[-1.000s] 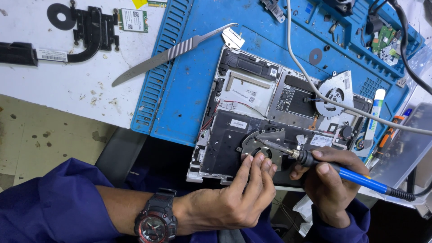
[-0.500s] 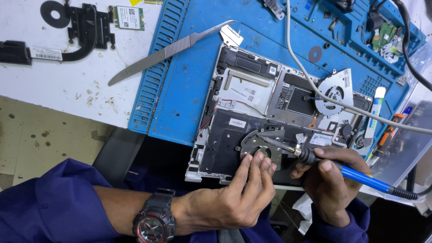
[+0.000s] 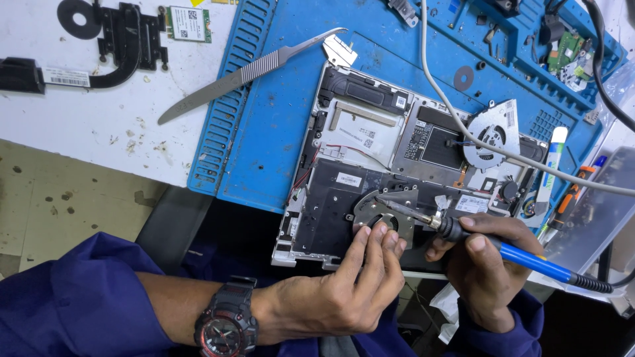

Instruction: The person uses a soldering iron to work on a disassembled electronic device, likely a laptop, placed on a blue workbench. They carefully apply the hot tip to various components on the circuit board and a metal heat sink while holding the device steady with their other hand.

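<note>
Your left hand (image 3: 344, 291) rests its fingertips (image 3: 370, 233) on the round metal bracket (image 3: 383, 215) of the opened laptop (image 3: 370, 178), which lies partly on the blue mat (image 3: 264, 132). Your right hand (image 3: 479, 264) grips a blue-handled soldering iron (image 3: 503, 250), its tip lying over the bracket. A loose fan (image 3: 491, 135) sits on the laptop's far side under a grey cable (image 3: 436, 86). Tweezers (image 3: 245, 73) lie across the mat's left edge.

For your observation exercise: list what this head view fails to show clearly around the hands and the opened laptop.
Head view only:
- Left hand palm: turned away.
- Laptop near edge: covered by both hands.
- Soldering iron grip: wrapped by right hand; cable cut off at the right edge.
- Iron tip contact on metal bracket: too small.
</note>
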